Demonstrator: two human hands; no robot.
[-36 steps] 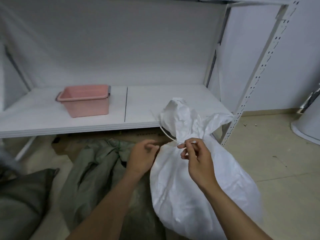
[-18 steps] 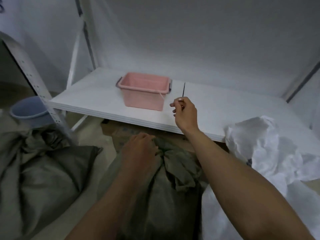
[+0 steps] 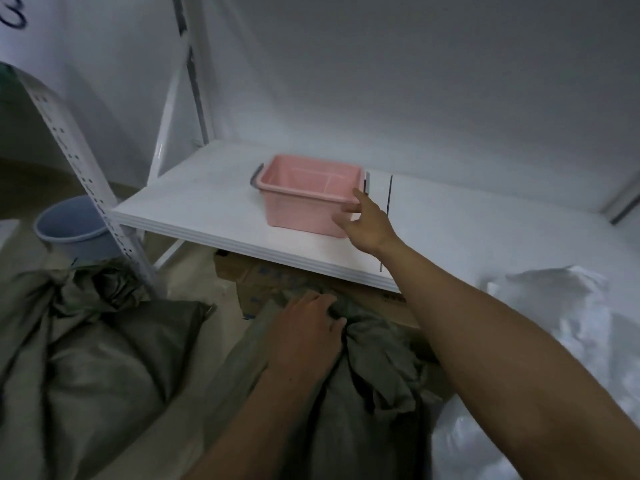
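Two hands in use. Right hand [image 3: 367,226] reached forward, arm extended, fingers loosely spread and empty, tips touching the near corner of the pink bin [image 3: 301,206]. Left hand [image 3: 304,330] gripped the green sack [image 3: 374,375] by its bunched neck, under the palm. Judged step: opening that sack. Next move needs the right hand at the neck too.

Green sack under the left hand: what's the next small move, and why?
Probably bring the right hand from the pink bin over to the bunched neck of the green sack: the left hand holds it there, and the right hand is open, holding nothing.
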